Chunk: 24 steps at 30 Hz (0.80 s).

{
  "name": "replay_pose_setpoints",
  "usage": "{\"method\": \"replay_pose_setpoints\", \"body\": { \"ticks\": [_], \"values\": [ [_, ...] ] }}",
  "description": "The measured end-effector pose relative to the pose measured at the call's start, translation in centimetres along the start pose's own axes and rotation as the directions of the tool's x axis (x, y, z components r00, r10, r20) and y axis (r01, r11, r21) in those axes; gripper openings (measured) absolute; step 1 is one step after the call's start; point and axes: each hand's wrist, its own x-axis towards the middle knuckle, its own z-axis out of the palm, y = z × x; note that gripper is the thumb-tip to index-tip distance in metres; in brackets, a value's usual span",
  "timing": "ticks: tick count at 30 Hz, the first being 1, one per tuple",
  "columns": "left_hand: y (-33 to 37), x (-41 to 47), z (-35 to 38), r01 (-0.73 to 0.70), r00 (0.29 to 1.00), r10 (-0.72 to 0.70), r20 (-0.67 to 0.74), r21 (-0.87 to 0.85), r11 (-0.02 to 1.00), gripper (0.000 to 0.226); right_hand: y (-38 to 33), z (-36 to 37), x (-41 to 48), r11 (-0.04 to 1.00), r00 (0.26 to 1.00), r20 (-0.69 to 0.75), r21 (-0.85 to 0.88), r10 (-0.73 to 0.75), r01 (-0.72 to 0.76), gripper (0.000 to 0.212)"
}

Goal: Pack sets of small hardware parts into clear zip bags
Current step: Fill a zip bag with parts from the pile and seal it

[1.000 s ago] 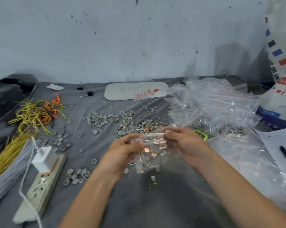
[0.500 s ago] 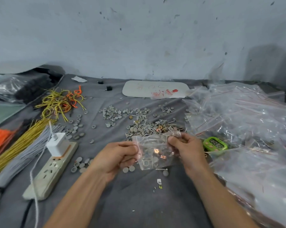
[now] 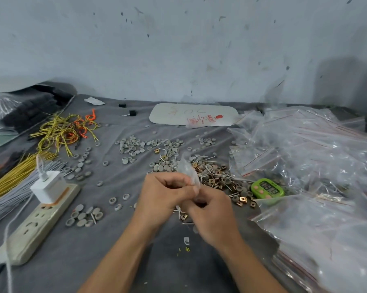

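Head view: left hand (image 3: pixel 167 195) pinches small clear plastic zip bag (image 3: pixel 188 172) just above grey cloth table (image 3: pixel 115 261). The right hand (image 3: pixel 212 216) is blurred, fingers curled at bag's lower end, apparently pinching too. Bag contents, seal: cannot tell. At right, heap of clear filled zip bags (image 3: pixel 305 155) suggests many sets done. Behind hands, loose pile of grey round caps, nails, copper square nuts (image 3: pixel 214 176): plenty left.

The grey-clothed desk (image 3: pixel 93 261) carries scattered grey caps (image 3: pixel 134 144), nails and copper nuts (image 3: pixel 212 176), a power strip (image 3: pixel 36 225), a green timer (image 3: pixel 267 188), yellow wires (image 3: pixel 62 132) and heaped clear bags (image 3: pixel 315 155).
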Motion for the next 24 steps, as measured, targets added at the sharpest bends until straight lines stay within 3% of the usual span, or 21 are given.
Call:
{"method": "replay_pose_setpoints", "body": {
  "ticks": [4,7,8,10,12,13,14,15,16,17,18,19,20,22,23,24],
  "values": [
    [1.5,0.0,-1.0,-0.072,0.986,0.111,-0.126,0.276,0.958,0.025,0.0,-0.3,0.3,0.939,0.98,0.141,0.296,0.141,-0.178,0.027],
    [2.4,-0.4,-1.6,-0.126,0.966,0.229,-0.12,0.553,0.823,0.037,-0.1,-0.2,0.9,0.901,0.976,0.014,0.383,0.217,-0.206,0.026],
    [2.7,-0.6,-1.7,-0.151,0.951,0.291,-0.105,0.662,0.734,0.035,0.1,-0.2,1.2,0.919,0.971,-0.06,0.34,0.231,-0.198,0.028],
    [3.3,-1.0,-1.7,-0.233,0.88,0.475,-0.006,0.866,0.442,0.026,-0.3,0.1,1.4,0.964,0.962,-0.149,0.169,0.23,-0.205,0.031],
    [3.6,-1.4,-1.2,-0.311,0.765,0.628,0.143,0.936,0.165,0.019,-1.2,0.7,1.8,0.976,0.968,-0.129,0.022,0.217,-0.216,0.027],
    [3.7,-1.4,-0.9,-0.324,0.73,0.657,0.186,0.941,0.094,0.018,-1.9,0.9,2.2,0.976,0.974,-0.08,-0.037,0.21,-0.213,0.026],
    [3.8,-1.5,-0.6,-0.311,0.729,0.662,0.174,0.946,0.094,0.021,-2.4,1.1,2.8,0.976,0.98,-0.012,-0.084,0.199,-0.199,0.028],
    [3.9,-1.5,-0.4,-0.258,0.774,0.627,0.089,0.948,0.184,0.027,-2.9,1.2,3.3,0.976,0.98,0.05,-0.117,0.193,-0.186,0.033],
    [4.1,-1.6,-0.3,-0.179,0.855,0.517,-0.045,0.909,0.376,0.035,-3.2,1.1,4.0,0.973,0.977,0.081,-0.142,0.197,-0.185,0.037],
    [4.8,-1.4,-0.3,-0.09,0.927,0.335,-0.167,0.769,0.632,0.043,-3.4,0.8,4.7,0.969,0.971,0.096,-0.142,0.218,-0.203,0.038],
    [5.5,-1.2,-0.4,-0.019,0.966,0.145,-0.213,0.505,0.863,0.046,-3.6,0.1,5.2,0.966,0.956,0.142,-0.074,0.258,-0.25,0.035],
    [6.2,-1.1,-0.9,0.024,0.977,0.028,-0.213,0.238,0.971,0.045,-3.6,-0.5,5.5,0.946,0.922,0.254,0.069,0.291,-0.317,0.032],
    [6.7,-1.0,-1.6,0.016,0.974,0.006,-0.228,0.095,0.995,0.042,-3.5,-1.2,5.8,0.883,0.872,0.401,0.246,0.282,-0.399,0.029],
    [7.2,-0.7,-3.2,-0.035,0.948,0.057,-0.312,0.078,0.996,0.037,-3.2,-2.3,6.3,0.623,0.78,0.575,0.522,0.249,-0.583,0.024],
    [7.2,-0.6,-4.0,-0.059,0.933,0.086,-0.349,0.089,0.994,0.035,-3.0,-2.5,6.5,0.56,0.748,0.615,0.539,0.25,-0.63,0.021],
    [7.2,-0.6,-4.6,-0.065,0.919,0.094,-0.383,0.087,0.994,0.033,-2.7,-2.5,6.5,0.604,0.725,0.629,0.472,0.279,-0.642,0.018]
  ]
}}
